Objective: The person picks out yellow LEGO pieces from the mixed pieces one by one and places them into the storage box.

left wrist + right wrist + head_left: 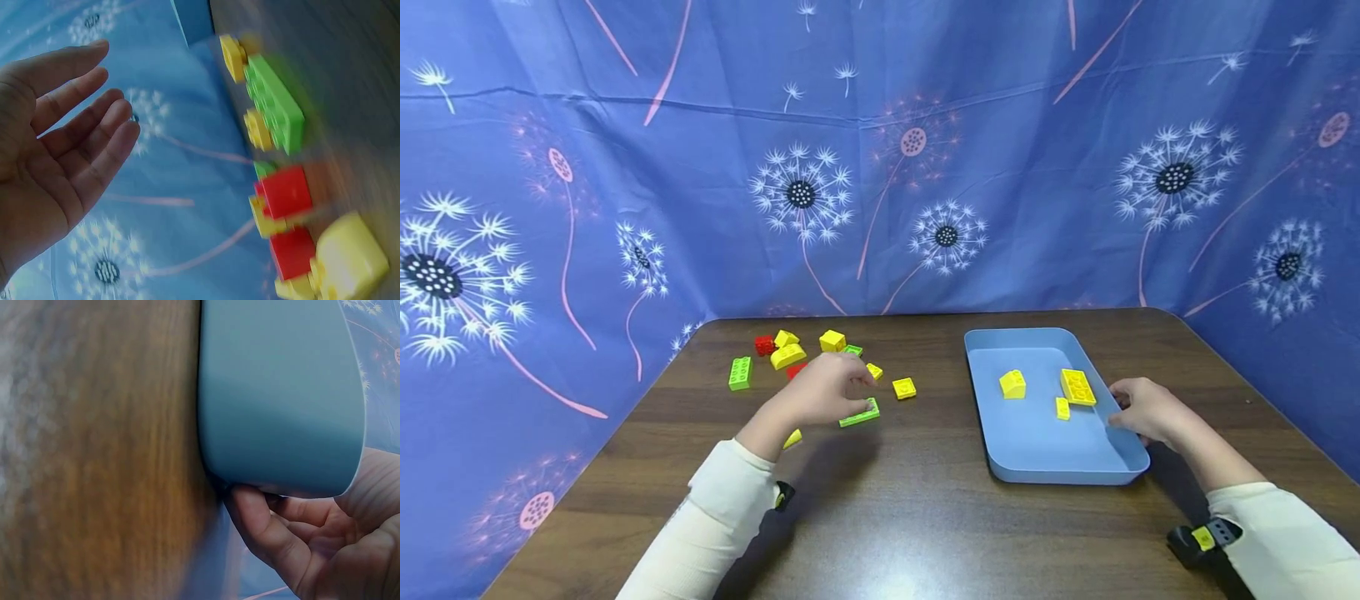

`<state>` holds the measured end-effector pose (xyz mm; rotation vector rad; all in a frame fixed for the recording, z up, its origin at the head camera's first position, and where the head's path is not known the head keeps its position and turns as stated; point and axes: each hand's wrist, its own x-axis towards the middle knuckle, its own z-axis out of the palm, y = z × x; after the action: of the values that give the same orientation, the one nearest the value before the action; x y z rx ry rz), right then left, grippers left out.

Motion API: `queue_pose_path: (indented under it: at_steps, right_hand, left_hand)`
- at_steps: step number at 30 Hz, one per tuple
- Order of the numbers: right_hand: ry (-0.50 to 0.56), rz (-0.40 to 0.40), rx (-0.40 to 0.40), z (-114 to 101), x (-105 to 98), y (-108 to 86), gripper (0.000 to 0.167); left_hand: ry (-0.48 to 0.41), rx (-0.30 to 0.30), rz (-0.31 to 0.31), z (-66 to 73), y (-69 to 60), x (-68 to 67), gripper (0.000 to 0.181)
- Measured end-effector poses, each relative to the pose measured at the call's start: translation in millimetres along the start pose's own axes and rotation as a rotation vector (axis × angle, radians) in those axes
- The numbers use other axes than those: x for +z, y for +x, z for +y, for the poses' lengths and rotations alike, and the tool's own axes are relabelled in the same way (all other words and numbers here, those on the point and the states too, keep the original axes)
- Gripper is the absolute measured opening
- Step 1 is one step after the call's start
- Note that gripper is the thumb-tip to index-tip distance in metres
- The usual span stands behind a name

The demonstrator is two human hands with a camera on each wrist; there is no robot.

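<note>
My left hand [820, 390] is held above loose toy building bricks on the table's left half, fingers loosely bent and holding nothing. In the left wrist view, the palm of the left hand [59, 144] shows bare. Nearest it lie a long green brick [861, 414] and a flat yellow brick [904, 388]. At the right, my right hand [1153, 408] grips the side wall of a blue tray [1052, 450]. In the right wrist view its fingers [253, 512] curl against the tray's lower side. Three yellow bricks lie in the tray, one a wide sloped brick [1078, 387].
Farther left sit a green brick [741, 372], a red brick [764, 345], an arched yellow brick [787, 357] and a yellow block [832, 341]. Part of a yellow brick [792, 438] shows beside the left wrist. A blue patterned cloth [865, 167] hangs behind the wooden table [925, 517].
</note>
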<state>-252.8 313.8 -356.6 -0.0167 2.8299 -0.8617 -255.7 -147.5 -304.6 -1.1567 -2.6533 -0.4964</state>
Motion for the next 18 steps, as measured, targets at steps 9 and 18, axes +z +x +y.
queue_pose_path:
  at_steps: [9, 18]
  right_hand:
    - [0.007, 0.003, -0.003, 0.4, 1.4, 0.5, 0.052]
    - [0.014, 0.001, 0.015, 1.1, 0.2, -0.7, 0.054]
  left_hand:
    - [-0.012, -0.117, 0.003, -27.5, -24.1, -14.2, 0.020]
    - [0.001, -0.234, -0.070, -57.8, -39.0, -22.8, 0.028]
